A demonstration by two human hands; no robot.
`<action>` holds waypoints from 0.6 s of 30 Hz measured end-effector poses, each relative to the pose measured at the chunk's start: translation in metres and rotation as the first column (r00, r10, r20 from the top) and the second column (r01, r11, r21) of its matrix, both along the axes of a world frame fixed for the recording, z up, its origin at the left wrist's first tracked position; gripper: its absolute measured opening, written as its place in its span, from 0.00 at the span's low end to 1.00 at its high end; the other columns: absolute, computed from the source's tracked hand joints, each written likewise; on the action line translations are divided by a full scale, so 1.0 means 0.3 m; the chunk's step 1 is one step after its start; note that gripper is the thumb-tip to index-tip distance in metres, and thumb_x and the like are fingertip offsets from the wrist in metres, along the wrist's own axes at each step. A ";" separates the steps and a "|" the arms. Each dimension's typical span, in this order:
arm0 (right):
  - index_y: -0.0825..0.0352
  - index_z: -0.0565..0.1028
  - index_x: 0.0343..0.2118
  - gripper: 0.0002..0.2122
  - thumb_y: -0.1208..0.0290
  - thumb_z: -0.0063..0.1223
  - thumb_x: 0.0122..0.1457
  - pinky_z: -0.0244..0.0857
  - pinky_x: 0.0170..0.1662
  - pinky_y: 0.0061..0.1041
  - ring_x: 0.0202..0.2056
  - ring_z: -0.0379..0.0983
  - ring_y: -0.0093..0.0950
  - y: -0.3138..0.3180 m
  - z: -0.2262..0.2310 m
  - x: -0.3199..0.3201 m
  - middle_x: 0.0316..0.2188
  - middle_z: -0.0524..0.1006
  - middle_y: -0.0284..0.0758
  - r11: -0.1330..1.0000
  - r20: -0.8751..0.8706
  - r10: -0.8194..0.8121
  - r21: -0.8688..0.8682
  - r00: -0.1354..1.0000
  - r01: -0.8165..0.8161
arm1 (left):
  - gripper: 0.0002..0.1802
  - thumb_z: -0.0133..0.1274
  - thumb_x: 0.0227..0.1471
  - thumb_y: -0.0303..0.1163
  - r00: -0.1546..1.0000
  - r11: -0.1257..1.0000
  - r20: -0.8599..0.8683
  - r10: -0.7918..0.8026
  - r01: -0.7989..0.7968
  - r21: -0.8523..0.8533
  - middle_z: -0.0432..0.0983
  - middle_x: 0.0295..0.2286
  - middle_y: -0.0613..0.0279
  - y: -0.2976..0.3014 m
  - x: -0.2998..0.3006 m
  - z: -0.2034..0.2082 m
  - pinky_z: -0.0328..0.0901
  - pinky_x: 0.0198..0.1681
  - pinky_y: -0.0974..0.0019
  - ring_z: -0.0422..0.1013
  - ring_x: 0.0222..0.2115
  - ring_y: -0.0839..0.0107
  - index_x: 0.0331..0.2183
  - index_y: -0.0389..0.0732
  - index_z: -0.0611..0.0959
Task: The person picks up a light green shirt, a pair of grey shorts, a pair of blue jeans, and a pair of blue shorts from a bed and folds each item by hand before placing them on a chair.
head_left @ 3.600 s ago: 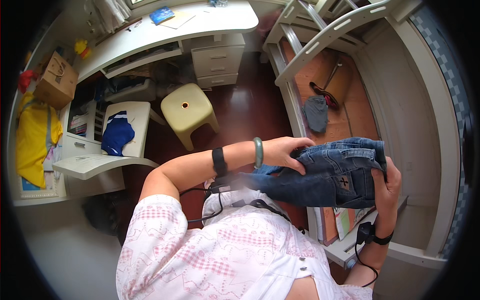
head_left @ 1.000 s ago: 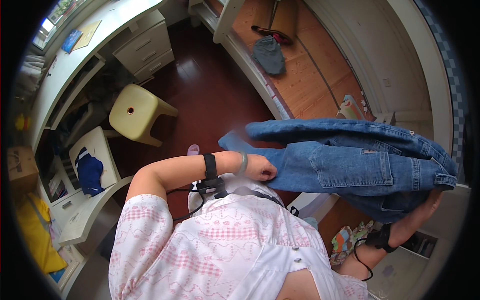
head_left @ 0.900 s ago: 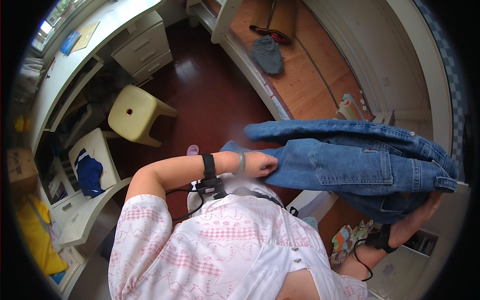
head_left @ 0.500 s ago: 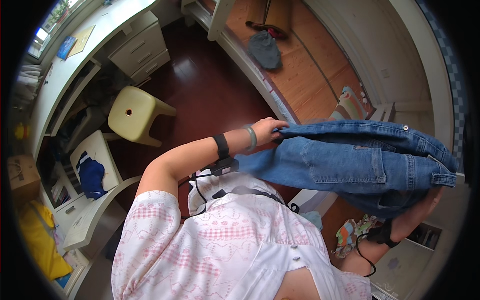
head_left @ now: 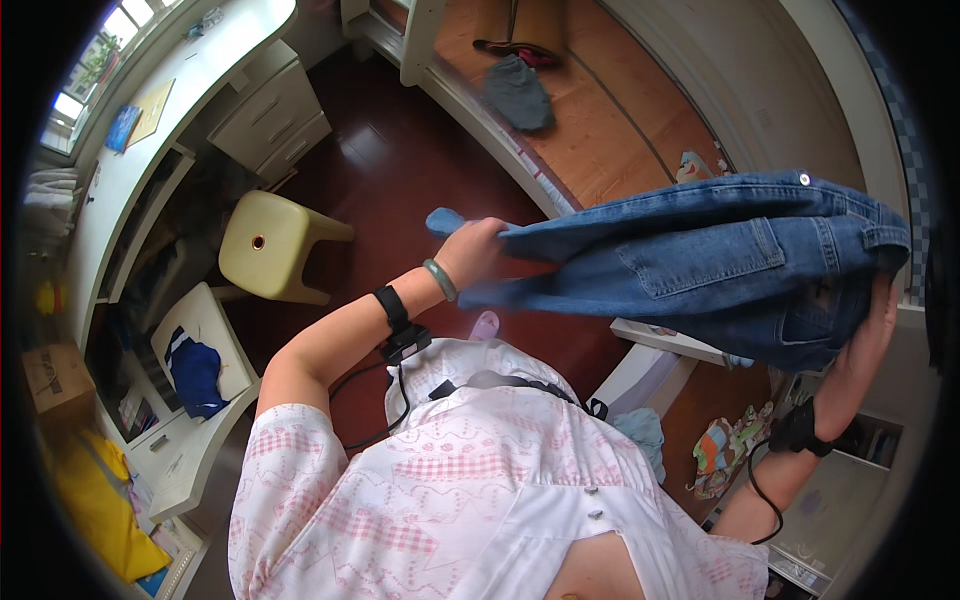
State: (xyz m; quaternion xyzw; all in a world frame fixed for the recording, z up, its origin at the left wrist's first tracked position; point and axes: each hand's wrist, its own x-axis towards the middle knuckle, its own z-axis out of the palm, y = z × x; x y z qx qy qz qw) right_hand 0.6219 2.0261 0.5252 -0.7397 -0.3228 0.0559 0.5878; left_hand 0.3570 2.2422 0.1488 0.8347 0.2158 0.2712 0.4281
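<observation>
A pair of blue jeans (head_left: 690,255) is stretched out sideways in the air before me, legs to the left and waistband to the right. My left hand (head_left: 474,255) is closed on one leg close to its hem, and a bit of the leg pokes out beyond the fist. The other leg hangs lower, with its end blurred. At the waistband my right hand (head_left: 876,318) grips from beneath; its fingers are partly hidden behind the denim. A pocket and a metal button show on the jeans.
Left of me stands a cream stool (head_left: 265,245) on the dark red floor. A white desk (head_left: 215,60) curves along the left wall. On a white chair (head_left: 235,355) lies a navy garment (head_left: 195,372). Beyond is a wooden bed platform (head_left: 600,130) with a grey cloth (head_left: 517,93).
My left hand has moved left and slightly up, drawing the jeans' leg out. The jeans have risen, and both leg ends are more separated. My right hand is a little higher at the waistband.
</observation>
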 end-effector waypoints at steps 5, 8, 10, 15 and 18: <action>0.71 0.66 0.50 0.19 0.63 0.46 0.60 0.68 0.42 0.19 0.40 0.73 0.25 0.140 0.095 -0.006 0.43 0.72 0.38 0.979 0.155 0.070 -0.199 0.985 -0.038 | 0.17 0.50 0.46 0.28 0.993 0.979 -0.072 -0.095 0.080 -0.188 0.73 0.32 0.48 -0.051 0.005 0.013 0.64 0.39 0.59 0.70 0.35 0.50 0.41 0.37 0.70; 0.69 0.67 0.50 0.21 0.61 0.48 0.58 0.68 0.43 0.17 0.40 0.73 0.25 0.231 0.136 0.002 0.42 0.74 0.38 0.971 0.213 0.178 -0.199 0.961 -0.136 | 0.31 0.57 0.44 0.41 0.987 0.973 -0.016 -0.157 0.152 -0.174 0.70 0.38 0.45 -0.076 0.017 -0.004 0.63 0.43 0.58 0.67 0.40 0.51 0.46 0.37 0.66; 0.69 0.68 0.50 0.20 0.61 0.49 0.58 0.67 0.45 0.17 0.42 0.73 0.25 0.261 0.155 0.002 0.42 0.74 0.38 0.982 0.270 0.149 -0.156 0.951 -0.109 | 0.35 0.59 0.42 0.43 0.986 0.973 -0.042 -0.163 0.154 -0.173 0.69 0.39 0.45 -0.094 0.048 0.024 0.62 0.45 0.56 0.66 0.42 0.51 0.48 0.37 0.65; 0.68 0.67 0.51 0.21 0.61 0.49 0.58 0.64 0.49 0.18 0.45 0.71 0.24 0.304 0.207 0.035 0.45 0.73 0.37 0.993 0.441 0.058 -0.121 0.895 -0.005 | 0.42 0.65 0.32 0.43 0.998 0.998 0.035 -0.047 0.046 0.032 0.67 0.42 0.45 -0.116 0.150 0.050 0.60 0.46 0.56 0.64 0.43 0.47 0.47 0.36 0.65; 0.67 0.69 0.50 0.19 0.62 0.48 0.58 0.64 0.48 0.17 0.44 0.71 0.24 0.319 0.228 0.033 0.44 0.74 0.36 0.981 0.320 0.188 -0.104 0.929 -0.162 | 0.41 0.65 0.32 0.43 1.000 0.993 -0.008 0.030 -0.029 0.113 0.64 0.45 0.47 -0.154 0.209 0.000 0.58 0.49 0.57 0.61 0.47 0.51 0.47 0.37 0.66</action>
